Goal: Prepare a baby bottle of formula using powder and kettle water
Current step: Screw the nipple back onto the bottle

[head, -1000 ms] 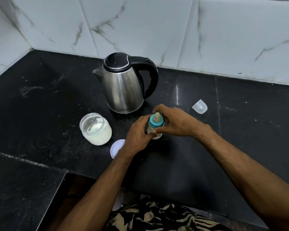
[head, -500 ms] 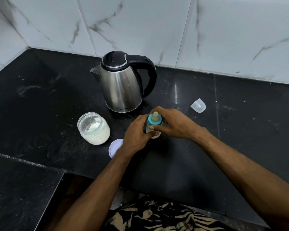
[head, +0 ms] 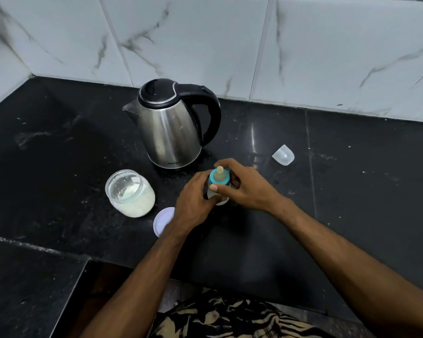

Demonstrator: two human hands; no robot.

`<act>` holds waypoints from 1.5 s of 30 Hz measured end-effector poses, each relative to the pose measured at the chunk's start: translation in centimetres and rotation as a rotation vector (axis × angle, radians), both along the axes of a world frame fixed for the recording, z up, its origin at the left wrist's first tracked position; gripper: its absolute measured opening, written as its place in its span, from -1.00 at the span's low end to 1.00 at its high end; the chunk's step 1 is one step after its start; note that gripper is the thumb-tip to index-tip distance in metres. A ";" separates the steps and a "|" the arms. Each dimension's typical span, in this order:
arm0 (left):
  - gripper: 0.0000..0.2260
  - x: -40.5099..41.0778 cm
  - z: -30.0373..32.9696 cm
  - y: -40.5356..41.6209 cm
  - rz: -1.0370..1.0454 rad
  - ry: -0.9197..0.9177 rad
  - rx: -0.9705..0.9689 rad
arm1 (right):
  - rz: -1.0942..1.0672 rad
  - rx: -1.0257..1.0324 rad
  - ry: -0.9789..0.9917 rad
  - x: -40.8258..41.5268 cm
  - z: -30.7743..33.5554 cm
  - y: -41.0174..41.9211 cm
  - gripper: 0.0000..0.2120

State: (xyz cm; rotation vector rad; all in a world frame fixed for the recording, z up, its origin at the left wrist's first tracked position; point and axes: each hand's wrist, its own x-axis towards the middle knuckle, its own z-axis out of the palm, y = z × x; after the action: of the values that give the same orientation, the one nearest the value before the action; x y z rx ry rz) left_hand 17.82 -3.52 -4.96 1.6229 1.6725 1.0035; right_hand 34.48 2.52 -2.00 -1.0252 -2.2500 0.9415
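Head view showed the small white baby bottle with teal collar [head: 217, 200] just before the steel kettle [head: 167, 132], left hand [head: 193, 203] gripping its body, right hand [head: 244, 189] pinching the collar.

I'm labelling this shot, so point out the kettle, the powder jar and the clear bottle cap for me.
kettle [head: 167, 132]: head view, on its steel body.
powder jar [head: 132, 198]: head view, on its glass side.
bottle cap [head: 283, 155]: head view, on its clear dome.
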 end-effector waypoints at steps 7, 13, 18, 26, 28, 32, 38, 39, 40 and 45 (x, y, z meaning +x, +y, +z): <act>-0.45 -0.3 -0.8 0.3 -0.001 0.013 0.013 | -0.449 0.218 0.069 3.3 -0.1 3.9 -0.77; -0.45 -0.4 -1.3 0.5 -0.016 0.035 0.031 | -0.696 0.226 -0.189 7.0 -3.3 6.7 -0.66; -0.46 -0.6 -1.5 0.5 -0.025 0.033 0.036 | -0.671 0.096 -0.312 7.7 -4.8 6.9 -0.59; -0.46 -0.5 -1.4 0.5 -0.031 0.011 0.035 | -0.648 0.088 -0.179 7.6 -3.3 7.1 -0.46; -0.46 -0.5 -1.4 0.5 -0.031 0.011 0.036 | -0.607 0.044 -0.031 7.0 -1.6 6.9 -0.45; -0.46 -0.5 -1.3 0.4 -0.031 0.018 0.029 | -0.383 0.119 0.096 5.0 2.7 5.8 -0.59; -0.44 -0.4 -1.2 0.4 -0.031 0.002 0.016 | -0.004 0.161 -0.025 1.7 7.1 2.9 -0.54; -0.45 -0.4 -1.1 0.4 -0.028 0.000 0.009 | 0.036 0.149 -0.039 1.3 7.4 2.5 -0.50; -0.46 -0.3 -1.1 0.3 -0.024 0.005 0.003 | 0.065 0.136 -0.059 0.9 7.4 2.1 -0.47; -0.51 -0.2 -1.0 0.3 0.006 -0.002 -0.010 | 0.126 0.161 -0.210 -0.2 6.1 0.9 -0.50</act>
State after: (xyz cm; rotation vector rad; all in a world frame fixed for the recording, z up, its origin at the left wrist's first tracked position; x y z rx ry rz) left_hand 17.59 -3.27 -5.96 1.6103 1.6795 0.9983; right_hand 34.23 3.41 4.05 -0.9580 -2.5433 0.7158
